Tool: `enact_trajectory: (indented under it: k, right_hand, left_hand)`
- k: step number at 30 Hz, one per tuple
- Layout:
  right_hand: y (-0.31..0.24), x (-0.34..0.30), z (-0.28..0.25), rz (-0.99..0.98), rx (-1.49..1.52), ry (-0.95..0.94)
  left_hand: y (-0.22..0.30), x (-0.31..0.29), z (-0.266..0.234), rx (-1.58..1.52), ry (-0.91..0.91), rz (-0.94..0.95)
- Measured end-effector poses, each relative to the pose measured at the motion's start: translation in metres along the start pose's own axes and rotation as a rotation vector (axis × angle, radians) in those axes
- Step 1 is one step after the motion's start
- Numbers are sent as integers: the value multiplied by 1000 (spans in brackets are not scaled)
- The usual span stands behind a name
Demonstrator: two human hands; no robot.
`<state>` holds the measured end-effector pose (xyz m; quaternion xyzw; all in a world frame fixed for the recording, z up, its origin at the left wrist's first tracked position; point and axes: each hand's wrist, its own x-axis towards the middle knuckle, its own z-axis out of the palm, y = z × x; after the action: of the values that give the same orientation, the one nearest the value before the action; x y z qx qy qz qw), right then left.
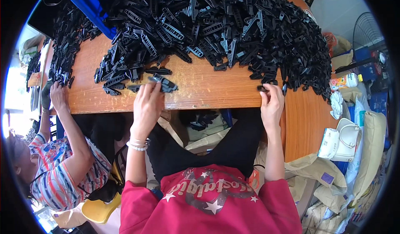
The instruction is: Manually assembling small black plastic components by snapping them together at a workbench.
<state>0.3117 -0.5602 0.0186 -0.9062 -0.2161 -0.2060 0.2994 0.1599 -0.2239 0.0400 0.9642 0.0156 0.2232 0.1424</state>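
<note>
From the left hand (146,105) juts a black part (168,83).

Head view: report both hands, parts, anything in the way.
Left hand: grip on black part. Right hand: grip on small black piece. Heaped black parts ahead of both.

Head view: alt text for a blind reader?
A person's left hand holds a black part and the right hand pinches a small black piece at a wooden table. A large heap of similar parts lies beyond; a co-worker is at left.
</note>
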Motion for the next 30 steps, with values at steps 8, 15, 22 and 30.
enact_trajectory:
  k: [8,15,22,30]
  right_hand:
    - [-33,9,16,-162,200,-35]
    - [-80,8,48,249,935,-260]
    - [-76,4,36,66,615,-275]
    - [-86,-3,38,20,621,-375]
  left_hand:
    - [28,34,19,33,-18,254]
    - [42,61,27,-161,-189,338]
    - [29,43,30,-420,-114,96]
    - [30,43,32,-470,-96,133]
